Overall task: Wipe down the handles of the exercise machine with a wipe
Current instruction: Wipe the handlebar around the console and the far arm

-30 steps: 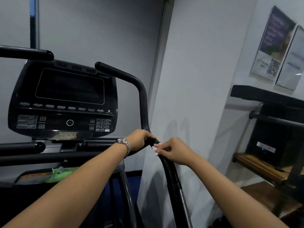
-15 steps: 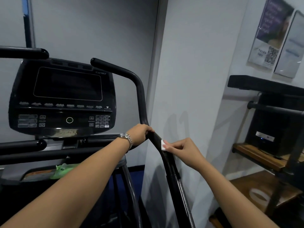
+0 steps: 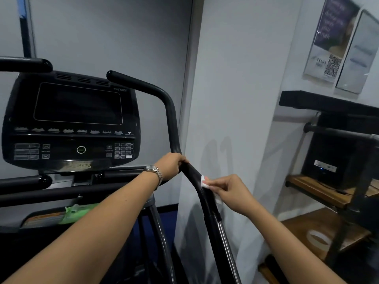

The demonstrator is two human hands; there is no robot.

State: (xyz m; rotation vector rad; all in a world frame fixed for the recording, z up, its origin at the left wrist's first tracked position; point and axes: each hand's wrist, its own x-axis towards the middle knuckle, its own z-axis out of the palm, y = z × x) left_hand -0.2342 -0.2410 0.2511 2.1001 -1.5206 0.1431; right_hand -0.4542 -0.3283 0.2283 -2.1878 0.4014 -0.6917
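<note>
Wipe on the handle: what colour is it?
White; the wipe on the handle, head view.

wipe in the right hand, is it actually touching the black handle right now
Touching. The head view shows the white wipe, pinched by the right hand, pressed against the side of the black handle with no gap between them.

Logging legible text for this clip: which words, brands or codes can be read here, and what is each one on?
"CYBEX": on the console, at the upper right corner above its screen.
"TELUS": on the wall poster, low down beside a QR code.
Too blurred or small to read: the poster's large wording, the console's button labels, the sticker on the black box, and the orange label beside the green pack.
</note>
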